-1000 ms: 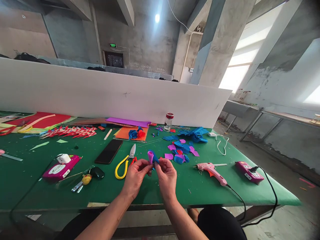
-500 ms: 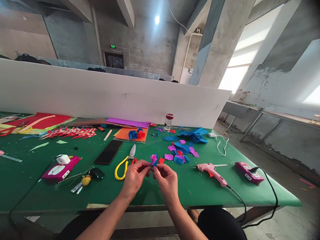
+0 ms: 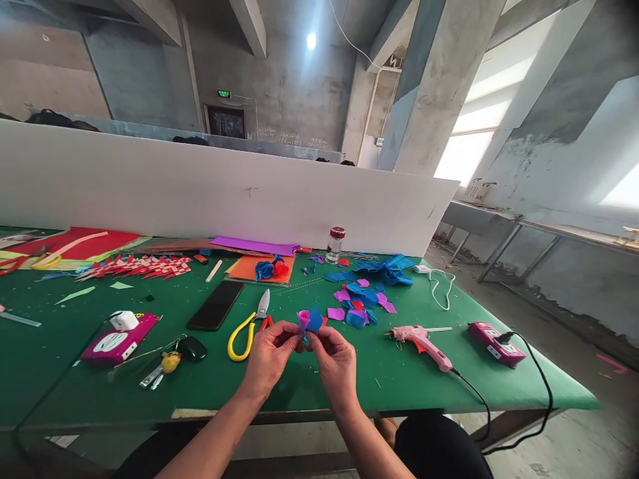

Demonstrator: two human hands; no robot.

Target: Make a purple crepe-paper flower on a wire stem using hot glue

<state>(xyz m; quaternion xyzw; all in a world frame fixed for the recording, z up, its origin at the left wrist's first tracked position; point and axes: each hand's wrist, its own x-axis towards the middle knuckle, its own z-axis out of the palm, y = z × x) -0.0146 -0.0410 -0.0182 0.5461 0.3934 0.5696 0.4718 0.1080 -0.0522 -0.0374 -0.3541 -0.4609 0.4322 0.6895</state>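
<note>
A small paper flower [image 3: 304, 320], purple with a red centre, is held upright between my two hands over the table's front half. My left hand [image 3: 272, 359] pinches its base with thumb and fingers. A blue paper petal [image 3: 314, 320] stands against the flower's right side, its lower end pinched by my right hand [image 3: 333, 362]. Just left of my hands lie yellow-handled scissors [image 3: 249, 332], blades pointing away. Beyond my right hand, loose blue, purple and red petals [image 3: 362, 301] are scattered. My fingertips hide the flower's base.
A pink glue gun [image 3: 422, 344] lies right, its cord hanging off the edge near a magenta power strip [image 3: 496, 344]. Left are a phone [image 3: 216, 305], keys [image 3: 170, 362] and another power strip [image 3: 120, 338]. A lidded glass jar [image 3: 335, 246] stands at the white partition [image 3: 224, 193].
The blue petal now stands up and spreads out to the flower's right, where before it sat lower against the purple. Both hands keep their pinch and have barely moved.
</note>
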